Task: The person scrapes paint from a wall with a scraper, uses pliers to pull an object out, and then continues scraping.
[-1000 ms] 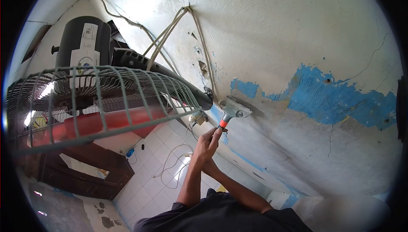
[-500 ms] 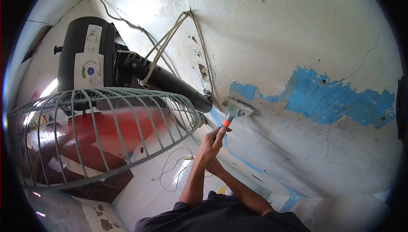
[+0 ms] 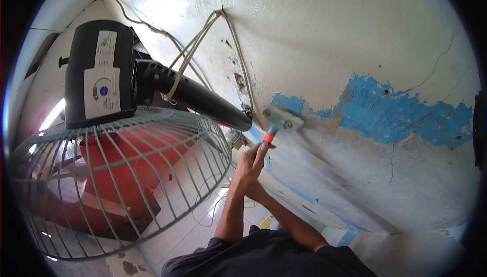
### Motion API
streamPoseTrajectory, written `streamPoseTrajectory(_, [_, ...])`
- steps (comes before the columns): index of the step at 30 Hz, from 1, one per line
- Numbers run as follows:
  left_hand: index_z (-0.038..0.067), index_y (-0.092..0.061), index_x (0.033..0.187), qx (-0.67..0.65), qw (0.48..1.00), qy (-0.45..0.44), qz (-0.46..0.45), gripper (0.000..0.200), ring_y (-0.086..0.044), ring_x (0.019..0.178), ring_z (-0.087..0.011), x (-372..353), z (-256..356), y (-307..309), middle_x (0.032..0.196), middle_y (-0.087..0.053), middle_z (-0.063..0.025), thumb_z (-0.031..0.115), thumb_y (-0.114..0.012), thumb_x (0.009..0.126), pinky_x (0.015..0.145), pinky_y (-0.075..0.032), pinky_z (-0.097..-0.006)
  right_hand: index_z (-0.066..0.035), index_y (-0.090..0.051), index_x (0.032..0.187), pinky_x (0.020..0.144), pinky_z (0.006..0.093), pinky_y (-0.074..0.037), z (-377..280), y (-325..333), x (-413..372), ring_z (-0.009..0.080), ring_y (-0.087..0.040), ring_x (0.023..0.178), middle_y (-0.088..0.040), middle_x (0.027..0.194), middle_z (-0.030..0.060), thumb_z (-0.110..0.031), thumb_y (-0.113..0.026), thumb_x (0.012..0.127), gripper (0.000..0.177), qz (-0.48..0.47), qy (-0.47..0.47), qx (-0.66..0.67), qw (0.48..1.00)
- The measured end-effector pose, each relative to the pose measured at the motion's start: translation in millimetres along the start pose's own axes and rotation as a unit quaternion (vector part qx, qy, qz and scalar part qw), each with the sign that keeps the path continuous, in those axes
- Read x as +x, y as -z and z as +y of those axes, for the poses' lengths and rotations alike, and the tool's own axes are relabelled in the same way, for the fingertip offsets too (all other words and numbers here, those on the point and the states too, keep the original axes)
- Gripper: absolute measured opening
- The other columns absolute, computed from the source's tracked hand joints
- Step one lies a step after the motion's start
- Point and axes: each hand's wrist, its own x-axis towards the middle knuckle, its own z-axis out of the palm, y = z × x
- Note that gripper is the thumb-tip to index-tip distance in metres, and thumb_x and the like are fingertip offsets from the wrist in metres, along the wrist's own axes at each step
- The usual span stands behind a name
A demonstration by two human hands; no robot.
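And there was the scraper, right of the fan, its broad metal head up against the wall just beside the lower end of the fan's black tube. The left hand had it, well closed, fingers curled round the handle below the orange-red band! The right hand came in below and behind the left, mostly hidden, on the same side of the fan; how far its fingers were bent, or whether they gripped the handle too, I could not tell. The scraper head looked blurred, tilted across the wall, right of the fan's tube. Farther right of the fan ran the ragged blue patch, with pale paint above it and a grey surface below. Beige cords looped from a point on the wall above the fan's tube, some of them round the tube itself. Red blades showed behind the fan's wire guard, and down below the fan lay the tiled floor.
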Motion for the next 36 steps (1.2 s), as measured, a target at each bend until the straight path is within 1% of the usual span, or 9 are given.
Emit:
streamPoseTrajectory(4, [0.003,-0.066,0.109,-0.011,0.999,0.051,-0.002,0.044,-0.033,0.054,-0.0058,-7.7,-17.9,-6.6,0.057,-0.031,0.0033,0.04,-0.044,0.1,0.05,-0.03,-0.025,0.001,-0.049,0.122,0.092,0.0373,-0.042,5.7,-7.8,-8.6,0.0229,-0.052,0.11,-0.056,0.116,0.015,-0.016,-0.059,0.086,0.041,0.038,0.011,0.007,0.999])
streamPoseTrajectory(9, [0.002,-0.065,0.108,-0.019,1.0,-0.009,0.013,0.043,-0.036,0.055,-0.0067,4.7,10.7,-1.2,0.058,-0.035,0.0006,0.038,-0.043,0.101,0.05,-0.033,-0.0264,0.001,-0.049,0.123,0.092,0.0374,-0.042,1.0,2.1,5.4,0.0233,-0.052,0.111,-0.055,0.117,0.0155,-0.018,-0.059,0.087,0.042,0.036,0.0,-0.001,0.999])
streamPoseTrajectory(15, [0.002,-0.066,0.106,-0.002,1.0,0.015,0.003,0.045,-0.037,0.056,-0.0061,-3.7,-9.0,-7.5,0.058,-0.036,0.0007,0.04,-0.044,0.1,0.051,-0.034,-0.0271,0.001,-0.048,0.124,0.093,0.0376,-0.041,4.5,-0.3,-2.9,0.0238,-0.051,0.112,-0.055,0.118,0.016,-0.019,-0.059,0.087,0.044,0.052,0.006,0.002,0.999])
streamPoseTrajectory(16, [0.002,-0.066,0.106,-0.003,1.0,0.029,-0.003,0.045,-0.037,0.055,-0.0061,-3.0,-6.8,-7.1,0.058,-0.036,0.0007,0.041,-0.044,0.099,0.051,-0.034,-0.027,0.001,-0.047,0.124,0.093,0.0376,-0.041,4.5,0.9,-2.1,0.0239,-0.051,0.112,-0.054,0.118,0.0161,-0.019,-0.059,0.087,0.044,0.053,0.007,0.003,0.999])
streamPoseTrajectory(21, [0.001,-0.065,0.105,-0.008,1.0,-0.015,0.001,0.045,-0.036,0.055,-0.0059,6.0,32.8,2.2,0.058,-0.036,0.0019,0.041,-0.043,0.1,0.051,-0.034,-0.0256,0.001,-0.047,0.125,0.094,0.0377,-0.04,-0.6,10.2,14.0,0.0244,-0.05,0.113,-0.054,0.119,0.0165,-0.021,-0.059,0.088,0.045,0.037,0.002,-0.006,0.999])
streamPoseTrajectory(25, [0.002,-0.065,0.107,0.001,0.999,0.029,-0.016,0.045,-0.037,0.054,-0.007,-2.1,-4.1,-3.3,0.057,-0.037,0.0003,0.04,-0.043,0.1,0.052,-0.036,-0.0268,0.001,-0.046,0.126,0.094,0.0378,-0.04,5.8,-0.4,1.2,0.0247,-0.05,0.114,-0.053,0.12,0.0169,-0.022,-0.059,0.088,0.046,0.055,0.009,-0.001,0.998])
streamPoseTrajectory(26, [0.001,-0.064,0.107,0.001,1.0,0.011,-0.008,0.045,-0.038,0.054,-0.0073,2.2,-6.3,-3.1,0.057,-0.037,-0.0001,0.04,-0.043,0.1,0.052,-0.036,-0.0271,0.001,-0.046,0.126,0.094,0.0378,-0.04,7.1,-0.8,1.2,0.0248,-0.05,0.114,-0.053,0.12,0.017,-0.022,-0.059,0.088,0.046,0.055,0.013,-0.003,0.998])
streamPoseTrajectory(32, [0.002,-0.064,0.107,0.006,1.0,-0.011,0.007,0.046,-0.042,0.055,-0.0096,5.3,31.8,4.4,0.056,-0.04,-0.0022,0.042,-0.043,0.099,0.053,-0.038,-0.0287,0.001,-0.045,0.127,0.095,0.038,-0.039,0.2,4.7,17.3,0.0253,-0.049,0.115,-0.052,0.121,0.0175,-0.024,-0.059,0.089,0.048,0.037,0.003,-0.011,0.999])
streamPoseTrajectory(36, [0.003,-0.066,0.107,-0.003,0.999,0.028,-0.025,0.045,-0.037,0.057,-0.0082,-1.1,-15.0,-2.9,0.057,-0.035,0.0001,0.041,-0.043,0.1,0.053,-0.035,-0.0279,0.001,-0.044,0.128,0.095,0.038,-0.039,8.9,-7.2,-0.3,0.0256,-0.049,0.116,-0.052,0.122,0.0178,-0.025,-0.059,0.089,0.049,0.049,0.01,-0.003,0.999])
